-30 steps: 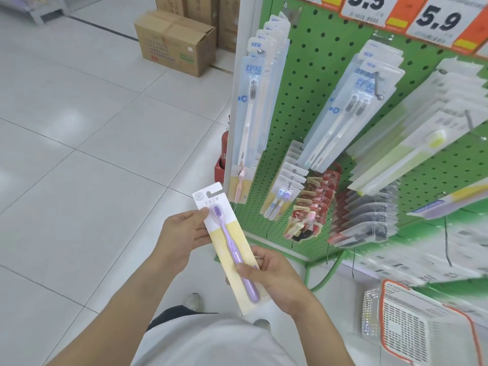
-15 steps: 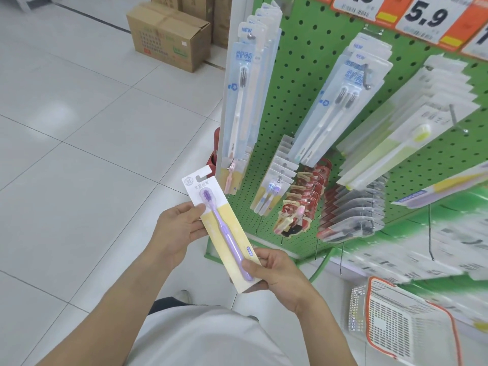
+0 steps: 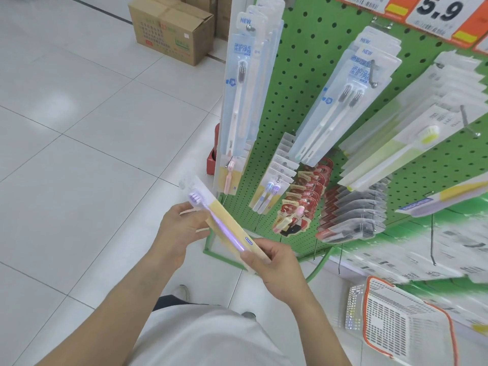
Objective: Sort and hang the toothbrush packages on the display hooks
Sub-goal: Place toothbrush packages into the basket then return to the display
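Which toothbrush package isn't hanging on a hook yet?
The yellow-backed package with the purple toothbrush, held between the left hand and right hand; the others hang on the green pegboard.

Held package [image 3: 224, 223]: yellow card, purple brush, white-purple bristles. Pegboard [image 3: 311, 75], right of frame: green, black hole grid. Price tags [image 3: 443, 17], upper right: white and orange, black digits. Basket [image 3: 401, 328], lower right: white mesh, orange rim. Box [image 3: 171, 27], top: brown. Floor [image 3: 79, 128]: white tiles, dark grout lines.

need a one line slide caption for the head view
Both hands, left and right, hold a purple toothbrush package before a green pegboard of hanging toothbrush packs.
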The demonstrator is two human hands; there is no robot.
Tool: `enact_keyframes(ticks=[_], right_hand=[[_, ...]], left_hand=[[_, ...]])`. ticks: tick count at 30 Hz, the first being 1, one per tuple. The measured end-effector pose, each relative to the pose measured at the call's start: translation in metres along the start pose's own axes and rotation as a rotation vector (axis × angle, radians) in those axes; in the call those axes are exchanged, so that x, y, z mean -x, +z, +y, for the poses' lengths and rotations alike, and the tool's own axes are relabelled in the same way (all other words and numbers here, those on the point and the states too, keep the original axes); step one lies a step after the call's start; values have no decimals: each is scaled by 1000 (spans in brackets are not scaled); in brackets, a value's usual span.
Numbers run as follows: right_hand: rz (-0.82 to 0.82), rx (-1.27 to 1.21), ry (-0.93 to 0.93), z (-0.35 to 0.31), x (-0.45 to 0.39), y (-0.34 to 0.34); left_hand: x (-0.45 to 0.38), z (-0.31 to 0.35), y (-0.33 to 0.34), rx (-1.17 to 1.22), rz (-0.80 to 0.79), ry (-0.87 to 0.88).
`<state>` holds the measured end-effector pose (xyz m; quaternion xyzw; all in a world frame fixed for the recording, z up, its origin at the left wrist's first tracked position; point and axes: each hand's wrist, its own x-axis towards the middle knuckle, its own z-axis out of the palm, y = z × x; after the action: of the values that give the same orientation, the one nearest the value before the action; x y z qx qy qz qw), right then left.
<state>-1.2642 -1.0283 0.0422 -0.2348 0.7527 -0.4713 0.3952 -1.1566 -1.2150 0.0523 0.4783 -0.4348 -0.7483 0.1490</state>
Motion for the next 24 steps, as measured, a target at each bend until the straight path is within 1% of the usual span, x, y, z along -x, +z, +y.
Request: enact_keyframes(ticks=[4,6,9,11,13,15,17,20,24], right_hand=[[113,267,-181,-3,4,4],[143,401,-242,-3,4,7],[147,453,-285,-10,5,9],[123,387,-271,-14,7,7],[51,272,-216,-17,8,3],[-15,131,-167,-19,10,1],[-46,8,-116,-20,12,2],[-47,-24,-27,-19,14,3],[-64,-130,-6,-13,13,-2]], left_hand=[[5,0,8,114,-86,23],[8,2,11,116,-86,63],[7,5,13,142,-69,89],[6,6,15,187,-82,95],[5,6,16,205,-83,106],[5,3,17,196,-85,121],[5,1,18,166,-118,138],[7,-1,20,132,-156,142],[8,0,24,58,-178,146]])
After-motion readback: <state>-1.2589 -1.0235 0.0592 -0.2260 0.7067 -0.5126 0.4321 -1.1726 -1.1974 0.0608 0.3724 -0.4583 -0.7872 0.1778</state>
